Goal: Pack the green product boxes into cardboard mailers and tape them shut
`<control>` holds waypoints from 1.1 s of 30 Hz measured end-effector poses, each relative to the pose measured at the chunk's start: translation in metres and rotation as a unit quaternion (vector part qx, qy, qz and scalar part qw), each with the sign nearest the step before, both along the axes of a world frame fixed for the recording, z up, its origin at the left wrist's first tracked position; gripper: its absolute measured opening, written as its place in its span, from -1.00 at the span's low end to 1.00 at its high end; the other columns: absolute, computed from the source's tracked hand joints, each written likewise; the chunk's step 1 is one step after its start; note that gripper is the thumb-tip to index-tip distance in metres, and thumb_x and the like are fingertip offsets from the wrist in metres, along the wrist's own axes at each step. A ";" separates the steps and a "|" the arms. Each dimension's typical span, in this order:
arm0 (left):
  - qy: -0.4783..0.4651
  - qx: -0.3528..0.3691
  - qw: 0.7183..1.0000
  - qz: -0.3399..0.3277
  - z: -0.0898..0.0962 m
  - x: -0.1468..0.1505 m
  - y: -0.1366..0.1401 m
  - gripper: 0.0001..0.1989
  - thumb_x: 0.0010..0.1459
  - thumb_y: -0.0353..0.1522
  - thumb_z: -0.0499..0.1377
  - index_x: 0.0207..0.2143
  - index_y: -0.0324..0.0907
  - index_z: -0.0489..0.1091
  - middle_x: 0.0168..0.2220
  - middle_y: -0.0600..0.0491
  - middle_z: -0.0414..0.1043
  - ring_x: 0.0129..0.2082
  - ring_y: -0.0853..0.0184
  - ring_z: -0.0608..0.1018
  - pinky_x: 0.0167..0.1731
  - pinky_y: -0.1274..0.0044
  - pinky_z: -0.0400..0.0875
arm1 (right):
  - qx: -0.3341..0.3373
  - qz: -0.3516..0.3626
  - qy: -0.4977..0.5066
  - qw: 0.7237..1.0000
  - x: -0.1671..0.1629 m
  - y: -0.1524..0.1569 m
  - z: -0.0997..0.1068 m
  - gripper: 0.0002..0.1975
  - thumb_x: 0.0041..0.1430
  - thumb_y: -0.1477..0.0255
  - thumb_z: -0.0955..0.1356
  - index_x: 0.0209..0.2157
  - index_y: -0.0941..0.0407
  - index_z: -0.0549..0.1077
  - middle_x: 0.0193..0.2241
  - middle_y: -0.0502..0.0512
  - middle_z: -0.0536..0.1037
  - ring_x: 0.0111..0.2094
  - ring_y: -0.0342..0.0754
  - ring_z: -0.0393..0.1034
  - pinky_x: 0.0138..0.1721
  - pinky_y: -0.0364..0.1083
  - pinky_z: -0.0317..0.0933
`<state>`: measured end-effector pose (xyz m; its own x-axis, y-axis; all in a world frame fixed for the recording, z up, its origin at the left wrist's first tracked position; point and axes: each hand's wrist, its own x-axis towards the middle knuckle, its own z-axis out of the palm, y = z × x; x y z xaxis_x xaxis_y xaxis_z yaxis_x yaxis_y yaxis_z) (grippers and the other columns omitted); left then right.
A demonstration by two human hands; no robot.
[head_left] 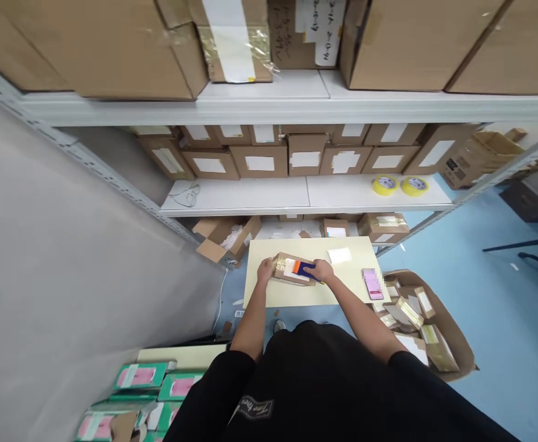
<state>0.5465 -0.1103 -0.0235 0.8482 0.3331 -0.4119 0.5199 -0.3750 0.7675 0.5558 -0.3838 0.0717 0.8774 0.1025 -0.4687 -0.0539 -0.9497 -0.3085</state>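
The left hand (265,270) clamps the cardboard box (282,270) by its end; from that grip its long axis runs rightward toward the right hand (321,271), closed round a blue-and-orange object (302,269) over the white label (289,266)

"Time" on patch (256,408) of black shirt (337,387), handwritten, partly legible numbers on upper carton (284,52) and white label (327,40)

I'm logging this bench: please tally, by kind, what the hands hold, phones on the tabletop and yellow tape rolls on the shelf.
Cardboard box: 1
Orange-and-navy object: 1
Phone: 1
Yellow tape rolls: 2
Total: 5
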 end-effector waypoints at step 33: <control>0.097 0.012 0.990 -0.103 -0.026 0.002 -0.105 -0.42 0.40 -0.03 0.00 0.31 -0.15 0.25 0.12 -0.23 0.55 0.12 -0.01 0.59 0.13 0.29 0.40 | -0.125 -0.071 0.039 0.989 -0.042 -0.203 0.020 -0.48 0.24 -0.04 0.42 -0.15 0.17 0.64 -0.10 0.33 0.68 -0.08 0.12 0.57 -0.23 -0.13 0.24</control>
<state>0.5485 -0.2155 -0.0493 0.8052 0.1723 -0.5675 0.5668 -0.5048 0.6511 0.5140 -0.5864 0.0920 0.8353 -0.1461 -0.5300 -0.2056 -0.9771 -0.0548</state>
